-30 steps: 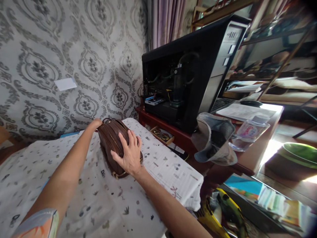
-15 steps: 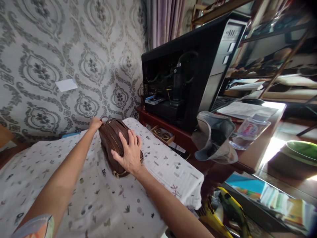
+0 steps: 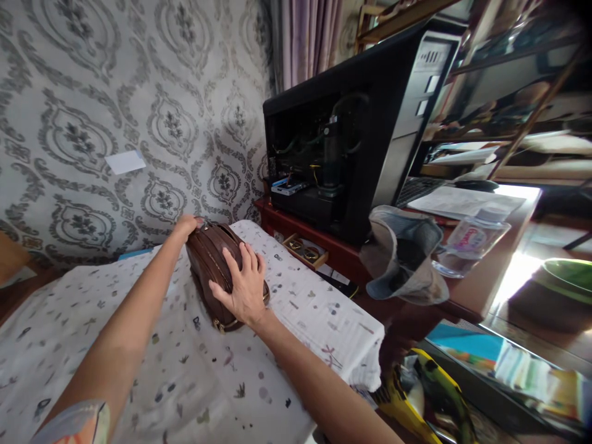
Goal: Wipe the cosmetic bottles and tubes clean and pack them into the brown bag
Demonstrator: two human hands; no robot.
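A small brown leather bag [image 3: 209, 262] with a zip along its top lies on a white cloth [image 3: 185, 364] printed with small figures. My right hand [image 3: 243, 285] lies flat on the bag's near side, fingers spread over the leather. My left hand [image 3: 185, 226] is at the bag's far end, fingers closed at the end of the zip; what they pinch is too small to make out.
A black computer case [image 3: 351, 129] stands open on a red-brown desk [image 3: 467, 283]. On the desk lie a grey hat [image 3: 404, 259], a plastic water bottle [image 3: 472, 240] and papers [image 3: 462, 200]. Patterned wallpaper [image 3: 139, 111] rises behind the cloth. Books and a yellow bag [image 3: 425, 394] lie lower right.
My left hand has crept a little right along the bag's far end. My right hand stays on the bag. The view has shifted slightly.
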